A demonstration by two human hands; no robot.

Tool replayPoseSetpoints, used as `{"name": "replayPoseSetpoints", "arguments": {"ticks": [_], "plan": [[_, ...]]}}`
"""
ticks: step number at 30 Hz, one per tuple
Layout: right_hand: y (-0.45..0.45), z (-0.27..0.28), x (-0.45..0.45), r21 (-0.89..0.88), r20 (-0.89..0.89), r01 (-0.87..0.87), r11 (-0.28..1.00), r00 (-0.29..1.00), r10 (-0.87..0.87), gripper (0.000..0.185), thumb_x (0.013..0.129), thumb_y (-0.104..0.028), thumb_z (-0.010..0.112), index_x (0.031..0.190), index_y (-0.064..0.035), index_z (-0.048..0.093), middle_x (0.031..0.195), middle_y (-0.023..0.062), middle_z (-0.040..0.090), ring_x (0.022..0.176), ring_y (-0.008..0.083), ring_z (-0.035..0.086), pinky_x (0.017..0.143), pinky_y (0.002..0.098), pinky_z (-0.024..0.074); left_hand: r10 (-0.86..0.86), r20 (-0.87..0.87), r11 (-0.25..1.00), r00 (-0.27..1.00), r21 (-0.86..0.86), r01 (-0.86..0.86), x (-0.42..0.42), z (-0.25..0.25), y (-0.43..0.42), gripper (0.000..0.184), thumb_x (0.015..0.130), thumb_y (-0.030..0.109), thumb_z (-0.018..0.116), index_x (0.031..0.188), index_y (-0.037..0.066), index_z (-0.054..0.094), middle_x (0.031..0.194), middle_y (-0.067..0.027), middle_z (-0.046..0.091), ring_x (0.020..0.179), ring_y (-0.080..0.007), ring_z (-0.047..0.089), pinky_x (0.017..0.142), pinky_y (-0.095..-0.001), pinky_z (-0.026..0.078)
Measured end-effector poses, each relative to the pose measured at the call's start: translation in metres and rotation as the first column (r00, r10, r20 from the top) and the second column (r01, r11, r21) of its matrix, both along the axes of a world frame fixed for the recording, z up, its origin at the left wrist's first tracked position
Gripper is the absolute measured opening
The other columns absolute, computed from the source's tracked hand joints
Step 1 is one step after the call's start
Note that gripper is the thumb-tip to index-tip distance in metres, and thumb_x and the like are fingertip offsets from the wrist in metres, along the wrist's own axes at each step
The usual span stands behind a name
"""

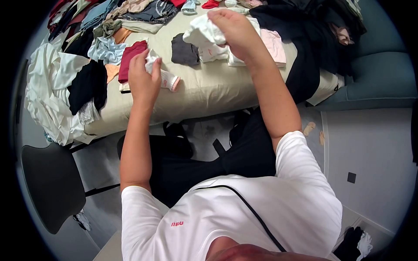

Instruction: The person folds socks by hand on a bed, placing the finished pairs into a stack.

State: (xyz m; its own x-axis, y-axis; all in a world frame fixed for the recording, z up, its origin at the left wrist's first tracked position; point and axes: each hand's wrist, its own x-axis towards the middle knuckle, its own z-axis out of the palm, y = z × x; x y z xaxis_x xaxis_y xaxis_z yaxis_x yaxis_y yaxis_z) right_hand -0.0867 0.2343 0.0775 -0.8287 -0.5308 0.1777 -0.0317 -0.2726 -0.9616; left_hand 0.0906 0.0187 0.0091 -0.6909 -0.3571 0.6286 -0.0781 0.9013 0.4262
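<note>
My left hand point(145, 80) is closed around a white sock point(169, 80) with a pinkish edge, just above the bed-like beige surface. Part of the sock is hidden behind my fingers. Farther up and to the right, my right hand point(237, 32) pinches a crumpled small white garment point(203, 31), whose exact kind I cannot make out. Beside my left hand lies a folded dark red garment point(129, 58). A folded dark grey garment point(184, 50) lies between my hands. Below my right hand are folded white clothes point(213, 53) and a pale pink folded garment point(273, 45).
Heaped clothes point(148, 15) cover the far side of the beige surface point(209, 89). White fabric point(52, 87) hangs over its left end, and black clothing point(278, 52) drapes at the right. A dark chair point(52, 187) stands at left, a blue-green sofa point(383, 74) at right.
</note>
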Motion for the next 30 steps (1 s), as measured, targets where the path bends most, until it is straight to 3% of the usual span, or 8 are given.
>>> {"name": "replayPoseSetpoints", "arguments": {"ticks": [2, 4, 10, 13, 15, 20, 26, 30], "plan": [[-0.004, 0.001, 0.012, 0.033, 0.141, -0.217, 0.976, 0.967, 0.210, 0.025, 0.105, -0.025, 0.068, 0.099, -0.0016, 0.071, 0.081, 0.0016, 0.069, 0.058, 0.0072, 0.055, 0.047, 0.0255, 0.0403, -0.161, 0.053, 0.944, 0.986, 0.300, 0.138, 0.000, 0.007, 0.014, 0.056, 0.096, 0.019, 0.078, 0.143, -0.003, 0.057, 0.125, -0.0204, 0.068, 0.119, -0.0288, 0.067, 0.099, -0.0380, 0.053], [-0.005, 0.005, 0.019, 0.090, 0.222, -0.295, 0.951, 0.937, 0.270, 0.028, 0.107, -0.030, 0.066, 0.102, -0.0023, 0.070, 0.082, 0.0023, 0.069, 0.057, 0.0086, 0.056, 0.044, 0.0264, 0.0384, -0.391, -0.410, 0.392, 0.824, 0.736, 0.552, -0.007, 0.001, 0.036, 0.065, 0.095, 0.017, 0.081, 0.150, -0.001, 0.052, 0.134, -0.0162, 0.064, 0.121, -0.0247, 0.063, 0.098, -0.0348, 0.053], [-0.017, -0.001, 0.027, -0.119, 0.445, -0.423, 0.898, 0.786, 0.429, 0.028, 0.109, -0.023, 0.060, 0.118, 0.0016, 0.068, 0.094, 0.0049, 0.069, 0.064, 0.0102, 0.055, 0.053, 0.0247, 0.0420, -0.505, -0.194, 0.418, 0.841, 0.798, 0.434, -0.008, 0.005, 0.039, 0.041, 0.102, 0.015, 0.073, 0.137, -0.001, 0.060, 0.117, -0.0064, 0.070, 0.103, -0.0106, 0.065, 0.088, -0.0259, 0.052], [-0.016, 0.005, 0.030, -0.175, 0.342, -0.306, 0.936, 0.872, 0.349, 0.037, 0.110, -0.024, 0.056, 0.134, 0.0030, 0.063, 0.111, 0.0089, 0.072, 0.087, 0.0130, 0.066, 0.074, 0.0269, 0.0527, -0.452, -0.356, -0.087, 0.818, 0.930, 0.357, -0.005, -0.001, 0.030, 0.028, 0.109, 0.018, 0.062, 0.133, 0.004, 0.062, 0.114, -0.0057, 0.073, 0.104, -0.0155, 0.072, 0.088, -0.0326, 0.059], [-0.019, -0.002, 0.029, -0.171, 0.276, -0.308, 0.936, 0.897, 0.345, 0.039, 0.109, -0.027, 0.059, 0.134, 0.0026, 0.063, 0.113, 0.0086, 0.073, 0.089, 0.0128, 0.067, 0.075, 0.0277, 0.0532, -0.347, -0.448, -0.136, 0.824, 0.893, 0.428, -0.009, -0.003, 0.028, 0.028, 0.109, 0.016, 0.061, 0.134, 0.004, 0.061, 0.118, -0.0072, 0.072, 0.106, -0.0169, 0.072, 0.091, -0.0347, 0.059], [-0.031, -0.028, 0.042, 0.505, -0.318, -0.231, 0.832, 0.846, 0.428, 0.038, 0.097, -0.028, 0.075, 0.109, 0.0078, 0.072, 0.093, 0.0107, 0.076, 0.085, 0.0146, 0.071, 0.075, 0.0302, 0.0565, -0.115, -0.561, -0.113, 0.820, 0.828, 0.550, -0.017, 0.002, 0.024, 0.028, 0.109, 0.015, 0.060, 0.134, 0.004, 0.058, 0.123, -0.0089, 0.070, 0.109, -0.0212, 0.071, 0.097, -0.0369, 0.058], [-0.032, -0.030, 0.043, 0.297, -0.044, -0.340, 0.892, 0.929, 0.369, 0.026, 0.099, -0.014, 0.071, 0.117, 0.0055, 0.068, 0.092, 0.0092, 0.075, 0.076, 0.0124, 0.068, 0.068, 0.0288, 0.0547, -0.039, -0.589, -0.243, 0.807, 0.789, 0.564, -0.016, -0.003, -0.006, 0.029, 0.112, 0.020, 0.055, 0.133, 0.001, 0.058, 0.124, -0.0115, 0.071, 0.112, -0.0218, 0.071, 0.098, -0.0384, 0.058], [-0.041, -0.044, 0.049, 0.104, 0.013, -0.324, 0.940, 0.946, 0.324, 0.028, 0.101, -0.014, 0.070, 0.120, 0.0051, 0.064, 0.092, 0.0090, 0.075, 0.072, 0.0117, 0.067, 0.065, 0.0278, 0.0535, 0.047, -0.568, -0.074, 0.822, 0.819, 0.569, -0.020, -0.005, -0.007, 0.024, 0.113, 0.022, 0.052, 0.124, 0.001, 0.058, 0.115, -0.0109, 0.072, 0.107, -0.0223, 0.072, 0.096, -0.0380, 0.059]]}}
